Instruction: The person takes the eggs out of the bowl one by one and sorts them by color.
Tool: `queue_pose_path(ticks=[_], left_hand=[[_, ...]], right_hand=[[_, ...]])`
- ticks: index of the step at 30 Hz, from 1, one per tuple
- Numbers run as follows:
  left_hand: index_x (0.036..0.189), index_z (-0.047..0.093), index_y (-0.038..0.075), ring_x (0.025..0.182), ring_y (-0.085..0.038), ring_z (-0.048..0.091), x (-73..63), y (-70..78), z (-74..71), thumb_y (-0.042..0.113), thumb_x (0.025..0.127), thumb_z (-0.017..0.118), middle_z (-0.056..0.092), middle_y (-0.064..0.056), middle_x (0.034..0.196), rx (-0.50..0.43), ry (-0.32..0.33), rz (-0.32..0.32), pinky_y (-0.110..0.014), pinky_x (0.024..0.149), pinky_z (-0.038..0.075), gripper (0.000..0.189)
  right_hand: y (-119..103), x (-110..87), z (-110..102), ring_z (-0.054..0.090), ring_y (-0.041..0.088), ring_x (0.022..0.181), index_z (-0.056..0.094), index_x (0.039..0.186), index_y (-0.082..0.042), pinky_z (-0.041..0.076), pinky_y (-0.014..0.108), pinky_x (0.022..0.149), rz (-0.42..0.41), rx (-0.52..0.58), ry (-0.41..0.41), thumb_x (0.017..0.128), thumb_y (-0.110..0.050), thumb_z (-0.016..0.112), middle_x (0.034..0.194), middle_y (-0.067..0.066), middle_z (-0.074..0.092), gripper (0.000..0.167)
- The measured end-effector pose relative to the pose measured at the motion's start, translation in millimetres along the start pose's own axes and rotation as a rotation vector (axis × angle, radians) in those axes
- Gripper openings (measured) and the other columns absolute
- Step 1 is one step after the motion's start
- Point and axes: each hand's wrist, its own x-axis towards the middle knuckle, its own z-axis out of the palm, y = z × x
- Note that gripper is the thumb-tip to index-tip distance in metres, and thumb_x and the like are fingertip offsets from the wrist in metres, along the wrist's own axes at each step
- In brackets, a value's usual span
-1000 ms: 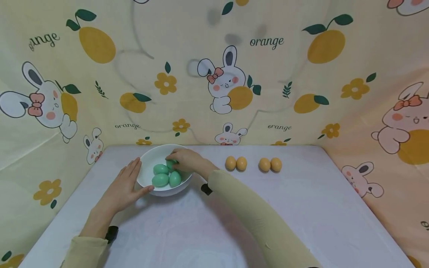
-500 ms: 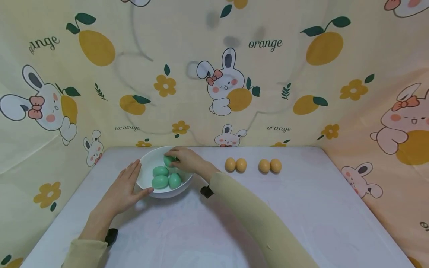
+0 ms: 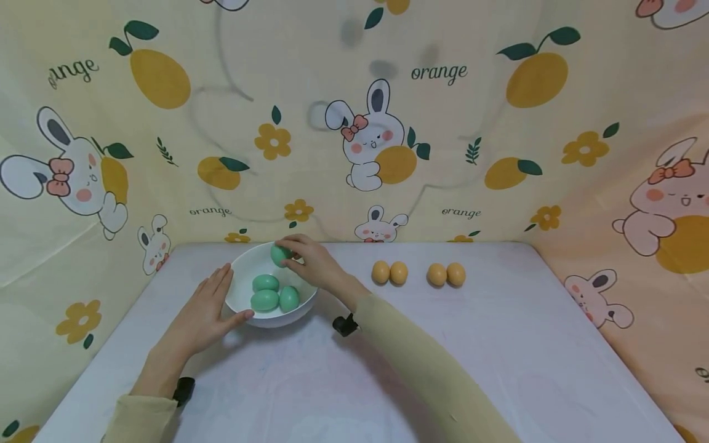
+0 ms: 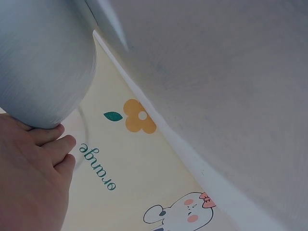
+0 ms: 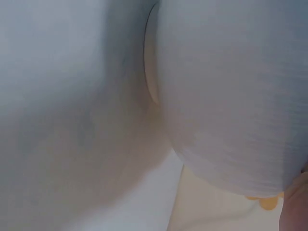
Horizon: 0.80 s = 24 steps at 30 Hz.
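Note:
In the head view a white bowl stands at the back left of the table. Three green eggs lie together at its bottom. Another green egg is pinched between the fingers and thumb of my right hand, raised at the bowl's far rim. My left hand rests against the bowl's left side, fingers straight and thumb at the near rim. The left wrist view shows those fingers touching the outer wall. In the right wrist view the bowl covers most of the hand.
Two pairs of yellow-brown eggs lie to the right of the bowl, toward the back of the white table. A patterned cloth with rabbits and oranges closes off the back and both sides.
My right hand has lifted the green egg from among the others up toward the bowl's far rim. The left hand keeps its place on the bowl.

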Motion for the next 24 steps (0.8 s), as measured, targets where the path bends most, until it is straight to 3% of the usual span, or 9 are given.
queue_pose_path(ticks=[5,17,24], left_hand=[[0.16,0.018,-0.012,0.154,-0.05,0.02,-0.3,0.8,-1.0,0.066,0.096,0.06,0.019,-0.032,0.168,-0.001,-0.005,-0.003,-0.064,0.125,0.02,0.109],[0.161,0.017,-0.011,0.154,-0.05,0.019,-0.2,1.4,-0.2,0.067,0.095,0.06,0.018,-0.031,0.168,-0.003,-0.01,-0.008,-0.064,0.126,0.019,0.111],[0.16,0.016,-0.012,0.155,-0.05,0.018,-1.2,2.0,-1.5,0.065,0.096,0.061,0.016,-0.032,0.168,-0.016,-0.009,-0.005,-0.063,0.126,0.018,0.11]], right_hand=[[-6,-9.3,-4,0.065,0.017,0.112,0.059,0.147,-0.008,0.058,0.024,0.095,-0.085,0.031,0.097,0.1,-0.016,0.071,0.148,0.01,0.055,0.049],[-24,-35.1,-23,0.067,0.022,0.109,0.062,0.14,-0.001,0.061,0.033,0.094,-0.193,0.055,0.266,0.096,-0.009,0.075,0.144,0.015,0.058,0.046],[-23,-54.9,-35,0.068,0.022,0.107,0.063,0.138,0.0,0.06,0.027,0.092,-0.214,0.053,0.323,0.096,-0.008,0.076,0.141,0.015,0.058,0.045]])
